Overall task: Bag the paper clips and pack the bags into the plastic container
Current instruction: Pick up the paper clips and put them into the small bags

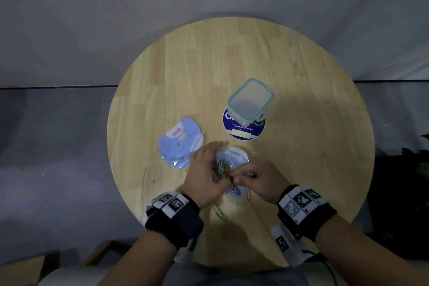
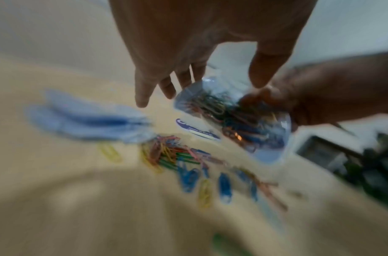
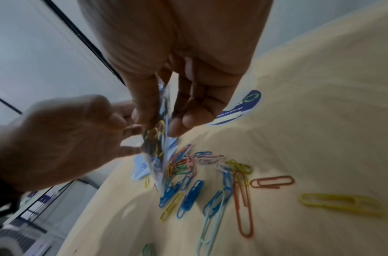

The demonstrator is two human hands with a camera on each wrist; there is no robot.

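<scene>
paper clips (image 3: 188,180) lie loose near the table's (image 1: 301,65) near edge, below both hands, many already in the bag (image 2: 232,119) held over them, probably so strays fall back on the pile. going left to right: spare bags (image 1: 180,144) sit left of centre, within reach for the next fill. the left hand (image 1: 204,181) hangs with straight, spread fingers beside the bag, seemingly having just fed clips in. the right hand (image 1: 260,179) pinches the bag's top, keeping it hanging. the container (image 1: 250,100), lid on, waits towards the far right. the clips are thin wire loops, coloured blue, yellow, orange, green.
</scene>
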